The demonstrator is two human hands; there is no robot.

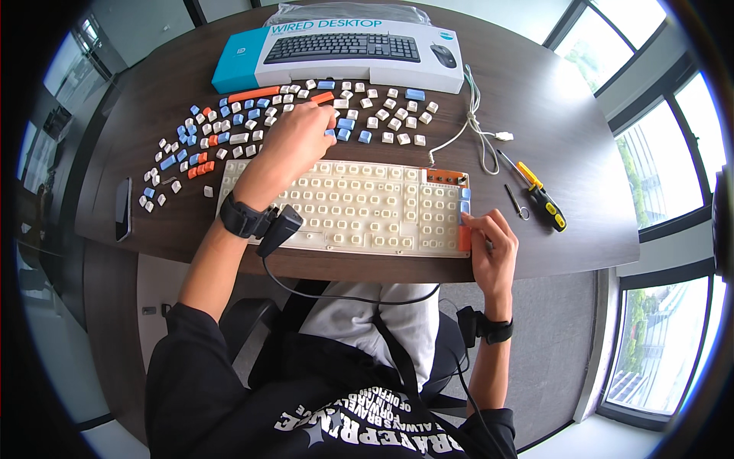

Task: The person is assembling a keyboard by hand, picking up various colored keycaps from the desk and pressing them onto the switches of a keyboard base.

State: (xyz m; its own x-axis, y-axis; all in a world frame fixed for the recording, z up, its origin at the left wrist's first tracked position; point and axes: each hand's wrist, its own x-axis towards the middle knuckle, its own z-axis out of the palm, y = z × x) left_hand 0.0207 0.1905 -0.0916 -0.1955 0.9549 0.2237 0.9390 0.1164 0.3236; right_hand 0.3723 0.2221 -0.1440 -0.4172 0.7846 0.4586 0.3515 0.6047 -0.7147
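Observation:
A cream keyboard (359, 205) lies at the table's near side, most of its key switches bare. A few blue and orange keycaps (465, 239) sit along its right edge. My right hand (494, 243) grips that edge with bent fingers, the index fingertip by these keycaps. Beyond the keyboard, my left hand (302, 131) reaches among loose keycaps with its fingers curled down. An orange keycap (323, 98) lies just past its knuckles, and blue keycaps (345, 124) are close to its right. Whatever its fingertips pinch is hidden.
A white and teal keyboard box (336, 75) stands at the back. Loose white, blue and orange keycaps (216, 126) spread over the left and middle. A pale cable (478, 126), a yellow-black screwdriver (544, 203) and a small metal tool (518, 203) lie right; a phone (124, 209) lies far left.

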